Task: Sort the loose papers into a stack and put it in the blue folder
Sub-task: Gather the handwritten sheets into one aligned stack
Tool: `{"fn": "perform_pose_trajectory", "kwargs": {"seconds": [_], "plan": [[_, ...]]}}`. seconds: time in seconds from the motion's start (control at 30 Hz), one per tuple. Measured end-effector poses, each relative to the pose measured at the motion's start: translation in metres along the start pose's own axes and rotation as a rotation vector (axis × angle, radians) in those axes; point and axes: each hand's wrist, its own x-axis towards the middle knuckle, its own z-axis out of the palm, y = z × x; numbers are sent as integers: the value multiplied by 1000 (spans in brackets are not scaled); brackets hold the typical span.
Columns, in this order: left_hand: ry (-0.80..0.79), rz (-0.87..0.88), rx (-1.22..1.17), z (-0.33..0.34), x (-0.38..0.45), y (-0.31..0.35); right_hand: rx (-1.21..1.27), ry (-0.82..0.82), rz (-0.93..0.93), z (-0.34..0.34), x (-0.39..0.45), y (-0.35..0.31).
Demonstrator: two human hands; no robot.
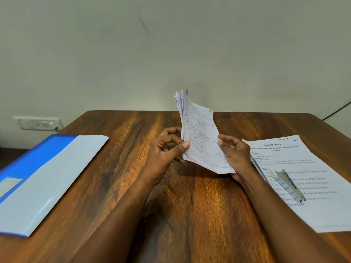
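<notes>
Several handwritten lined papers stand almost upright above the middle of the wooden table, their top edges uneven and fanned. My left hand pinches their left edge between thumb and fingers. My right hand holds their lower right edge, fingers loosely curled. The blue folder lies closed on the left part of the table, apart from both hands, with a pale translucent cover and a small label near its left end.
A printed instruction sheet lies on the table at the right, with a silver stapler resting on it next to my right forearm. A wall socket sits behind the table at left. A dark cable runs down the wall at right.
</notes>
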Motion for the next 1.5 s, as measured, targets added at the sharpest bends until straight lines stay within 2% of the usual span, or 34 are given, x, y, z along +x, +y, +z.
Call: {"fn": "perform_pose_trajectory", "kwargs": {"seconds": [0.43,0.73,0.97,1.23,1.5], "plan": [[-46,-8,-88,1,0,7,12,17,-48,-1,6,7],[69,-71,-2,-3,1,3,24,73,-87,-1,8,10],[53,-217,-52,-4,1,2,22,135,-82,0,7,9],[157,-178,-27,-5,1,-2,9,157,-91,1,6,7],[154,-259,-251,0,0,8,12,169,-86,0,5,6]]}}
